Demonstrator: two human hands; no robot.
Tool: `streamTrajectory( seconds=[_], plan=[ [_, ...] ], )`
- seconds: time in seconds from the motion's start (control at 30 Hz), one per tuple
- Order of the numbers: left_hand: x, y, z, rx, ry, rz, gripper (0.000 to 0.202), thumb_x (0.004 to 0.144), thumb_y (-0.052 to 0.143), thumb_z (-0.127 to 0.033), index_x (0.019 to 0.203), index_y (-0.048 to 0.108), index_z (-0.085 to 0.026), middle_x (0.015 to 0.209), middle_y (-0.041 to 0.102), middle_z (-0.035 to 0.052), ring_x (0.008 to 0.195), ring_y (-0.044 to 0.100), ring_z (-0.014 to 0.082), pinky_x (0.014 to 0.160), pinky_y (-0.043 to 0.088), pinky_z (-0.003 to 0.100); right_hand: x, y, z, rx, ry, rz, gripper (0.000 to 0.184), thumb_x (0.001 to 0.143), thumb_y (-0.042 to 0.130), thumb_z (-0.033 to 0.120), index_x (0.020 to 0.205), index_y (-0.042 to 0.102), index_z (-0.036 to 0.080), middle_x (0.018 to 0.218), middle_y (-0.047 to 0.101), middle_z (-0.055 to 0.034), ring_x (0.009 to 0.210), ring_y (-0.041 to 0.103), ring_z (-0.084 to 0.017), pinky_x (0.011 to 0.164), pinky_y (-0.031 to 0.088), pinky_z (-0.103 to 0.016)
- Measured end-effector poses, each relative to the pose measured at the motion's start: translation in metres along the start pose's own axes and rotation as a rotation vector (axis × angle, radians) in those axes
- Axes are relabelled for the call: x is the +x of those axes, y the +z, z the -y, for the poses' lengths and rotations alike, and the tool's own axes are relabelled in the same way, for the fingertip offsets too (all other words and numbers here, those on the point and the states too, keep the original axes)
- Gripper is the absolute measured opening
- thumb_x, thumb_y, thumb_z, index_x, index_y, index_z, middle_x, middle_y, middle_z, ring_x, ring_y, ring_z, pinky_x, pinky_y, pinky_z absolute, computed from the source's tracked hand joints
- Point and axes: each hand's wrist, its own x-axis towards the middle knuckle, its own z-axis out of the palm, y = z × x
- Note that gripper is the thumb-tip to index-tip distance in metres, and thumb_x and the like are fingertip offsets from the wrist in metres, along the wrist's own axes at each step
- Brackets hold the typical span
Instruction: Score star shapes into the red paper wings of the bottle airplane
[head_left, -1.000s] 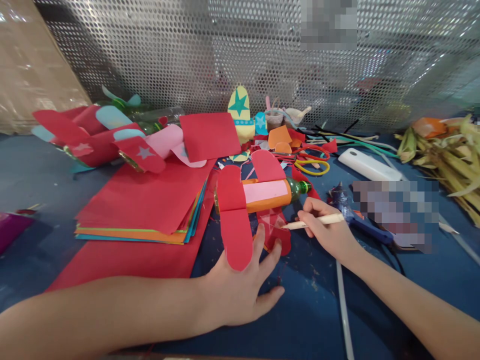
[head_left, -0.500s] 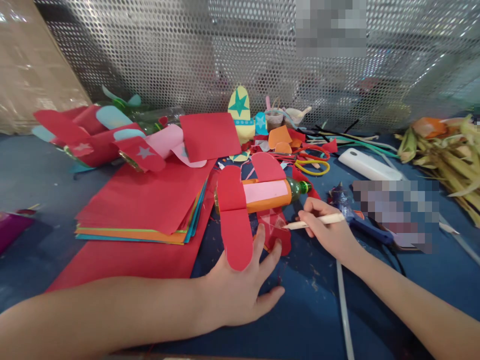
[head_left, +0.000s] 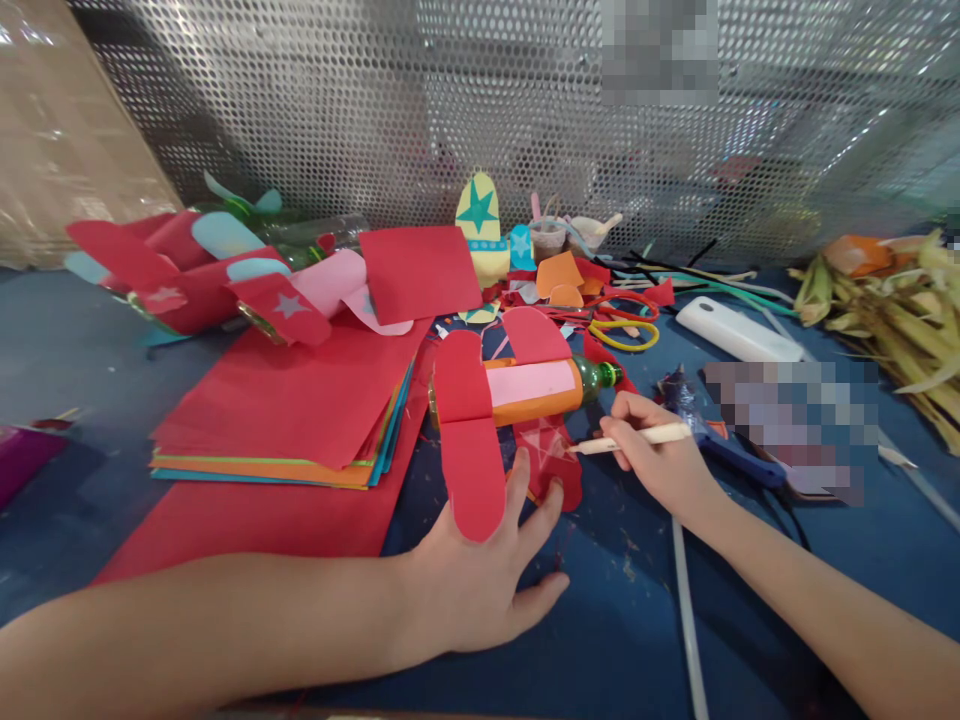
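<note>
A green glass bottle (head_left: 594,378) lies on its side, wrapped in orange and pink paper, with red rounded paper flaps (head_left: 474,470) sticking out both ways like wings. My left hand (head_left: 480,590) rests below it, fingers spread, fingertips touching the rounded red piece (head_left: 568,490) on the near side. One red flap covers part of that hand. In my right hand (head_left: 660,460) is a slim white pen (head_left: 596,445), held in a writing grip. Its tip meets the right side of a white star outline (head_left: 541,440) on the red piece.
A stack of coloured paper (head_left: 300,400) lies left, with paper-covered bottles (head_left: 202,285) behind it. Scissors (head_left: 626,330), paper scraps and cords lie beyond the bottle. At right are a blue glue gun (head_left: 739,460), a white power strip (head_left: 739,330) and dry husks (head_left: 885,330).
The pen tip has shifted slightly up and left along the star, and my right hand moved a little with it. My left hand and the bottle look the same.
</note>
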Motion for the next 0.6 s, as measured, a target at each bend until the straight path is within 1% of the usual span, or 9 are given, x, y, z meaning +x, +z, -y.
streamTrajectory(
  seconds=[0.1, 0.17, 0.4, 0.5, 0.6],
  plan=[
    [-0.0002, 0.0005, -0.0001, -0.016, 0.0, -0.004, 0.063, 0.091, 0.037, -0.056, 0.143, 0.038, -0.02, 0.142, 0.038, 0.0236, 0.122, 0.045, 0.0423, 0.091, 0.043, 0.054, -0.0004, 0.0, -0.0005, 0.008, 0.001, 0.002, 0.027, 0.079, 0.05, 0.024, 0.055, 0.037, 0.023, 0.04, 0.038, 0.008, 0.04, 0.036, -0.01, 0.05, 0.036, -0.027],
    [-0.0002, 0.0004, -0.0001, -0.017, -0.002, -0.007, 0.063, 0.091, 0.038, -0.057, 0.142, 0.039, -0.02, 0.142, 0.038, 0.0233, 0.122, 0.044, 0.0419, 0.091, 0.043, 0.053, -0.0002, 0.0003, -0.0011, 0.008, 0.001, 0.003, 0.027, 0.079, 0.05, 0.024, 0.056, 0.037, 0.023, 0.04, 0.039, 0.0079, 0.04, 0.037, -0.01, 0.051, 0.037, -0.027],
    [0.0005, 0.0003, 0.0001, 0.01, 0.002, -0.002, 0.063, 0.091, 0.036, -0.057, 0.143, 0.038, -0.02, 0.141, 0.038, 0.026, 0.121, 0.045, 0.0434, 0.087, 0.045, 0.054, -0.0001, 0.0003, -0.0013, 0.006, 0.001, 0.013, 0.027, 0.079, 0.05, 0.024, 0.056, 0.037, 0.024, 0.04, 0.038, 0.0083, 0.04, 0.037, -0.01, 0.051, 0.038, -0.027],
    [0.0008, 0.0001, -0.0001, 0.002, 0.0, -0.005, 0.063, 0.091, 0.036, -0.057, 0.142, 0.038, -0.021, 0.142, 0.038, 0.0247, 0.122, 0.044, 0.0428, 0.089, 0.044, 0.054, -0.0002, 0.0001, -0.0006, 0.01, 0.001, 0.008, 0.027, 0.078, 0.05, 0.024, 0.055, 0.036, 0.024, 0.039, 0.037, 0.0085, 0.039, 0.035, -0.01, 0.049, 0.036, -0.027],
    [0.0012, -0.001, -0.0002, -0.002, 0.01, -0.009, 0.063, 0.091, 0.037, -0.056, 0.142, 0.04, -0.02, 0.141, 0.04, 0.0231, 0.123, 0.044, 0.0417, 0.092, 0.042, 0.054, 0.0003, 0.0002, 0.0002, 0.007, 0.004, 0.011, 0.026, 0.078, 0.05, 0.025, 0.055, 0.037, 0.024, 0.039, 0.039, 0.0078, 0.039, 0.037, -0.01, 0.048, 0.036, -0.027]
  ],
)
